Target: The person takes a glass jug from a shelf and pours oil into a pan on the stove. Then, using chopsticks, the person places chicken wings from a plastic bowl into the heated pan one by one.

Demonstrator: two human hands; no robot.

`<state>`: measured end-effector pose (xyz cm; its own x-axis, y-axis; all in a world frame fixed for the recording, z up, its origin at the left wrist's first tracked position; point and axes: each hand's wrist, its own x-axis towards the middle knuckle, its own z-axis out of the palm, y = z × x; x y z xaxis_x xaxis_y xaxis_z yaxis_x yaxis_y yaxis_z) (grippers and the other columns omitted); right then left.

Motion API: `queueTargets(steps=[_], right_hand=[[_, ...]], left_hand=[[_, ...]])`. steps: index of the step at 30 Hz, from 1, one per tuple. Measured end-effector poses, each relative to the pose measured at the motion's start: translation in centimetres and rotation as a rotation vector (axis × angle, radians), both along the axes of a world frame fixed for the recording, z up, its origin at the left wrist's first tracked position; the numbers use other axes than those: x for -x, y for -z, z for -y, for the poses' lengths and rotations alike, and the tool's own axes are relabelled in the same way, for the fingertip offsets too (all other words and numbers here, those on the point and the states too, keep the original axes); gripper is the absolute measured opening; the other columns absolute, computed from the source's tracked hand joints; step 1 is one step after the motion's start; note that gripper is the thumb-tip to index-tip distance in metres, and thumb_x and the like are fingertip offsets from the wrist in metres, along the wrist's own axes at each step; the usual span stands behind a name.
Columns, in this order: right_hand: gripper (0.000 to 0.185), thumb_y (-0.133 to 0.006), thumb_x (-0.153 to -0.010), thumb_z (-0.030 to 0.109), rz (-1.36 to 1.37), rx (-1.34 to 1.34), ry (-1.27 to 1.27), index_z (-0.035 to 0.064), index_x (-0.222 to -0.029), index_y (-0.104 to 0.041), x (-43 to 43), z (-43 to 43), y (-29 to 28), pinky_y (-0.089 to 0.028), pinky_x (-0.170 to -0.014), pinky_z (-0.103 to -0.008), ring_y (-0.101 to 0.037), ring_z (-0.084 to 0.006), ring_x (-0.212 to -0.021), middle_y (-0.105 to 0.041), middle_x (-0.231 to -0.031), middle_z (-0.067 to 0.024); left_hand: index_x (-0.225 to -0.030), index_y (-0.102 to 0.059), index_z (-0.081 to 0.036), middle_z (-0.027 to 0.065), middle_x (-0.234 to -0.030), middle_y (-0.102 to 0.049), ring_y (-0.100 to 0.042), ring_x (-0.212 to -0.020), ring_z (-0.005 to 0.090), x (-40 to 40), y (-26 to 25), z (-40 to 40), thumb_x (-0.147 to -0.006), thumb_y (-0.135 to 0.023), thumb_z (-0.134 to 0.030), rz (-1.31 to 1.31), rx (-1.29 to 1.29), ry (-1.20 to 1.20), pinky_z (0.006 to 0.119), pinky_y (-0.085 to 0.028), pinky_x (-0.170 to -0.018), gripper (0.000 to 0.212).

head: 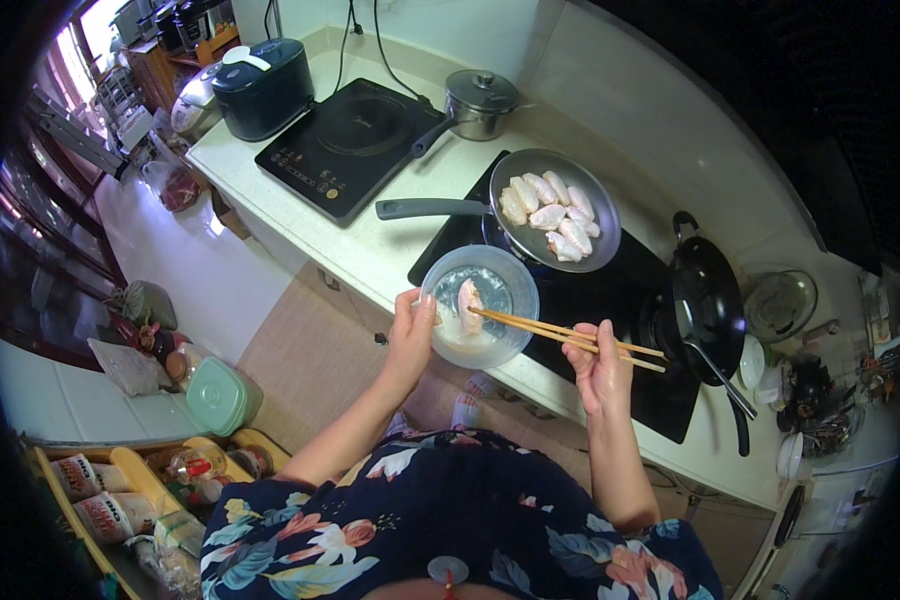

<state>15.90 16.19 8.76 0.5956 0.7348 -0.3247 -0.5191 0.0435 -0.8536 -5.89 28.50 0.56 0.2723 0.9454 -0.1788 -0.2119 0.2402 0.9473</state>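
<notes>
My left hand grips the rim of a translucent plastic bowl near the counter's front edge. One raw chicken wing piece is in the bowl, with some cloudy liquid around it. Wooden chopsticks are held in my right hand, their tips at the wing piece. Just beyond the bowl, a grey frying pan sits on the black cooktop, its handle pointing left. Several raw chicken wing pieces lie in the pan.
An induction cooker, a lidded saucepan and a dark rice cooker stand at the back left. On the right is a black wok with a metal spatula in it. A glass lid leans behind the wok.
</notes>
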Motion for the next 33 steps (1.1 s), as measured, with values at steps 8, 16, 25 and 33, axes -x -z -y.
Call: queueTargets(steps=[8, 16, 25, 33], right_hand=[[0.038, -0.048, -0.095, 0.029, -0.053, 0.005, 0.019, -0.0076, -0.092, -0.059, -0.8, 0.0, 0.8, -0.058, -0.056, -0.0254, -0.066, -0.0227, -0.063, -0.064, -0.078, -0.0161], [0.039, -0.052, -0.094, 0.030, -0.050, 0.028, 0.034, -0.0083, -0.091, -0.058, -0.9, -0.4, -0.2, -0.057, -0.053, -0.0232, -0.065, -0.0219, -0.059, -0.063, -0.074, -0.0164], [0.039, -0.050, -0.094, 0.030, 0.161, -0.170, 0.092, -0.0078, -0.093, -0.059, -9.8, -3.6, -3.9, -0.058, -0.054, -0.0259, -0.065, -0.0221, -0.059, -0.064, -0.078, -0.0154], [0.038, -0.049, -0.095, 0.028, 0.425, 0.056, -0.153, -0.0090, -0.091, -0.059, -13.5, -10.5, -5.9, -0.058, -0.056, -0.0244, -0.066, -0.0212, -0.061, -0.063, -0.079, -0.0176]], left_hand=[[-0.116, -0.043, -0.004, 0.0039, -0.086, -0.055, -0.050, -0.071, 0.0086, -0.5, 0.6, -0.1, -0.096, -0.047, -0.033, -0.061, 0.005, -0.007, 0.022, -0.042, -0.060, 0.035], [-0.112, -0.045, -0.003, 0.0038, -0.084, -0.054, -0.049, -0.074, 0.0095, -1.1, 1.6, -0.3, -0.096, -0.045, -0.034, -0.139, 0.011, 0.004, 0.024, -0.041, -0.065, 0.035], [-0.109, -0.046, -0.001, 0.0028, -0.084, -0.051, -0.046, -0.077, 0.0090, -0.8, 1.3, -0.2, -0.097, -0.043, -0.034, -0.106, 0.041, 0.033, 0.023, -0.040, -0.070, 0.035], [-0.110, -0.045, -0.002, 0.0021, -0.085, -0.050, -0.045, -0.075, 0.0082, -0.2, 1.5, 0.1, -0.098, -0.040, -0.034, -0.079, 0.026, 0.006, 0.022, -0.040, -0.068, 0.035]])
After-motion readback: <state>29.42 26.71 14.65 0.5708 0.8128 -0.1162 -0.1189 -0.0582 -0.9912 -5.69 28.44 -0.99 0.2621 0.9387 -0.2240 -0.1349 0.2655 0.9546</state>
